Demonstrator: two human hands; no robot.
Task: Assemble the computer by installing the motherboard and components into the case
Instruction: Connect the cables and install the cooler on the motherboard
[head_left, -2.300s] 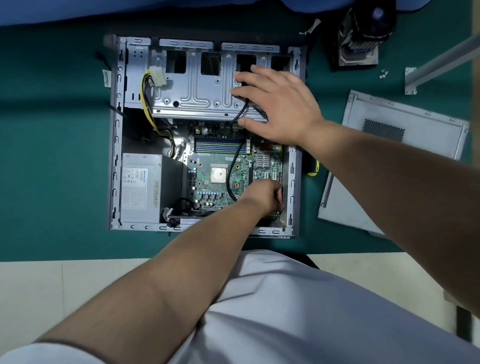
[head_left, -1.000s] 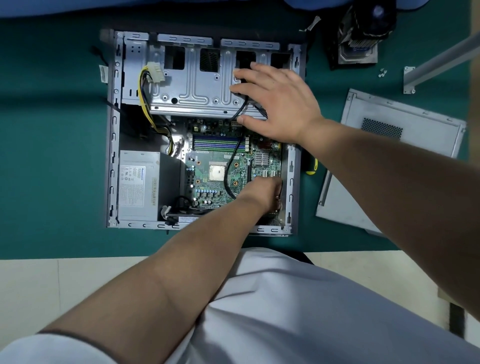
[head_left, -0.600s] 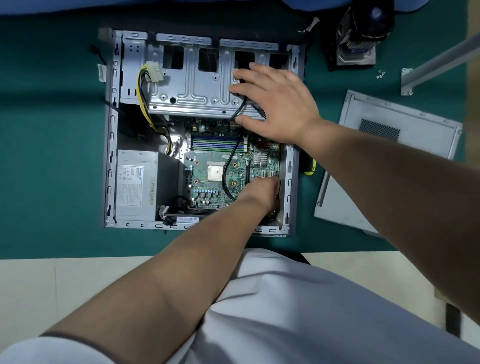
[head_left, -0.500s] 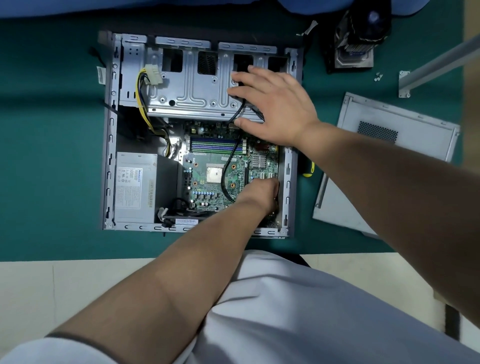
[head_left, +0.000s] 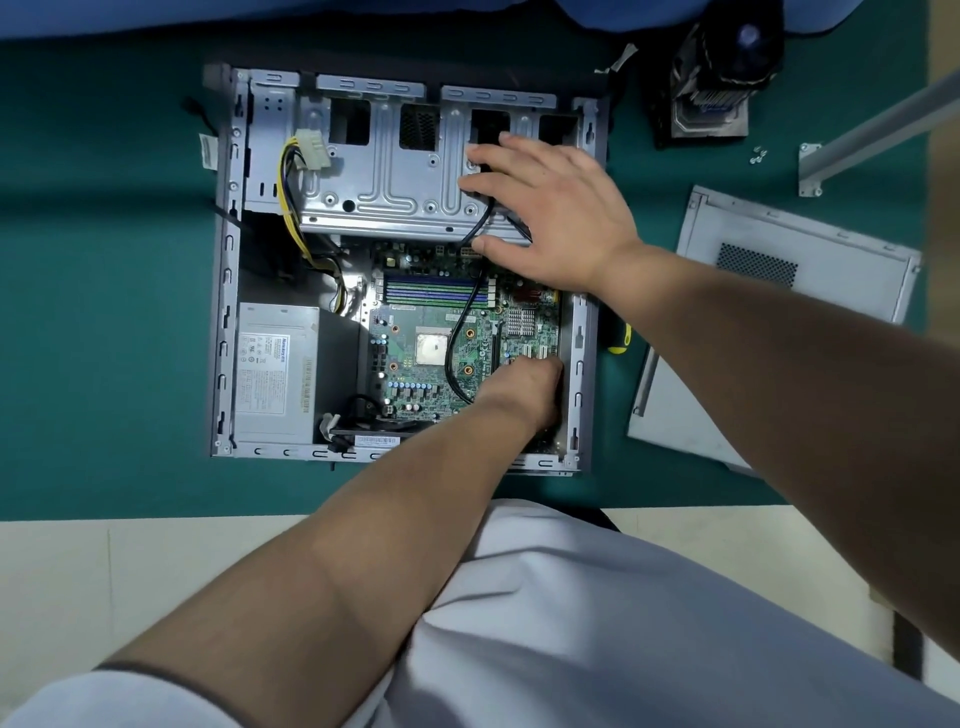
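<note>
An open grey computer case (head_left: 224, 312) lies flat on the green mat. The green motherboard (head_left: 415, 384) sits inside it, below the silver drive cage (head_left: 395, 182). My right hand (head_left: 550, 213) rests flat on the cage's right end, fingers spread, over a black cable (head_left: 457, 332) that loops down across the board. My left hand (head_left: 524, 389) reaches into the case at the board's lower right corner, beside the case wall. Its fingers point down and are hidden, so what they touch or hold cannot be seen.
A grey power supply (head_left: 275, 374) fills the case's lower left. A white connector (head_left: 314, 150) on yellow and black wires lies on the cage. Right of the case lie the side panel (head_left: 779, 291), a yellow-handled screwdriver (head_left: 619, 340), a CPU cooler (head_left: 722, 78), loose screws (head_left: 758, 155) and a metal bracket (head_left: 872, 135).
Both hands stay in the same places on the cage and the board. Only the view shifts slightly.
</note>
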